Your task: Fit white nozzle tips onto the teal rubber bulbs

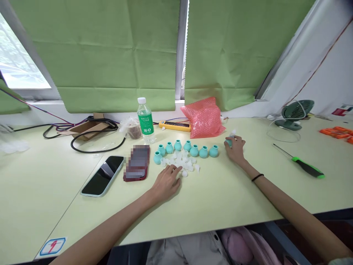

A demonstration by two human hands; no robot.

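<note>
My right hand [235, 149] is closed around a small turquoise pot [228, 141] with a whitish translucent piece [233, 132] sticking up at its top. The fingers cover most of that pot. To its left, several more turquoise pots [194, 150] stand upright in a curved row, their round mouths facing up. In front of the row lies a loose pile of small translucent white pieces [179, 160]. My left hand [167, 183] rests palm down at the near edge of this pile, fingers apart, with the index fingertip at the pieces.
Left of the pile lie a dark red phone [137, 162] and a pale-cased phone [103, 176]. Behind stand a water bottle [146, 123], a yellow meter [174, 126] and pink bubble wrap [206, 119]. A screwdriver [306, 166] and a green fan [296, 112] are at right.
</note>
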